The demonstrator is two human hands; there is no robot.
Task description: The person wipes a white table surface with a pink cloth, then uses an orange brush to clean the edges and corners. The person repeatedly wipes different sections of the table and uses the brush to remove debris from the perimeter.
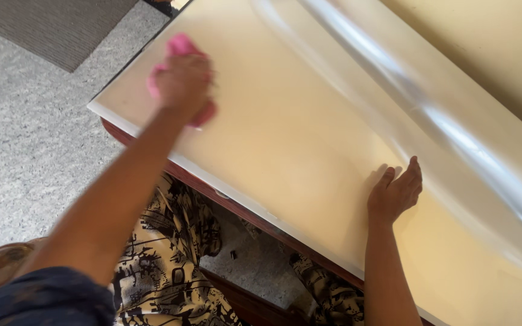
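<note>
My left hand (183, 81) is closed on a pink cloth (179, 47) and presses it onto the cream table top (285, 121) near its left corner. My right hand (396, 192) lies flat on the same surface, fingers pointing up and right, right at the edge of a clear plastic sheet (430, 115). That sheet is folded back in a loose roll across the far side of the table.
The table has a white edge strip (237, 196) over a dark wooden frame. Grey speckled floor (25, 139) lies to the left, with a dark mat (61, 24) at the top left. Patterned black-and-cream trousers (170, 253) show below the table edge.
</note>
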